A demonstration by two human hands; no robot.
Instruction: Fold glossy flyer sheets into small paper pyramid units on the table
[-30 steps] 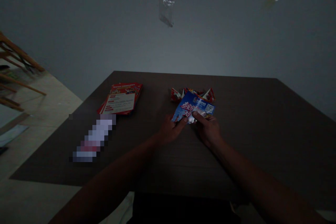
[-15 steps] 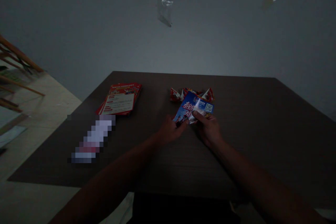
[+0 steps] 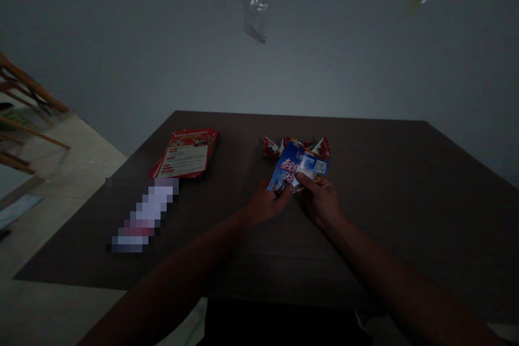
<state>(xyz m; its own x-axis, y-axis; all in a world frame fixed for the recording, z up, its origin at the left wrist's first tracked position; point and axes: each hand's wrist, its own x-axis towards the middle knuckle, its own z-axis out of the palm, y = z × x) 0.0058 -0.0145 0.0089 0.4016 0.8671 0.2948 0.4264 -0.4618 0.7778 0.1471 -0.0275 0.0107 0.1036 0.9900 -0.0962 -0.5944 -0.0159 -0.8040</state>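
Note:
Between my two hands is a blue printed leaflet (image 3: 279,168) with large white characters and a QR code at its right. My left hand (image 3: 265,204) grips its lower left edge, thumb on top. My right hand (image 3: 322,199) pinches the lower right part, its thumb lying flat over the print and the other fingers hidden beneath. Just behind the leaflet sit folded red and white paper pieces (image 3: 322,147) with pointed ends, partly covered by it. Whether the leaflet touches them, I cannot tell.
A stack of red flyers (image 3: 186,154) lies on the left of the dark wooden table (image 3: 385,146). Nearer me is a pixelated, pale oblong item (image 3: 148,211). A grey wall (image 3: 344,65) stands behind, with clear plastic (image 3: 256,11) hanging on it. Wooden furniture (image 3: 32,86) is at far left.
The leaflet has tilted slightly between my hands, its QR corner shifting a little to the left. Both hands keep their hold, and the other things stay where they were.

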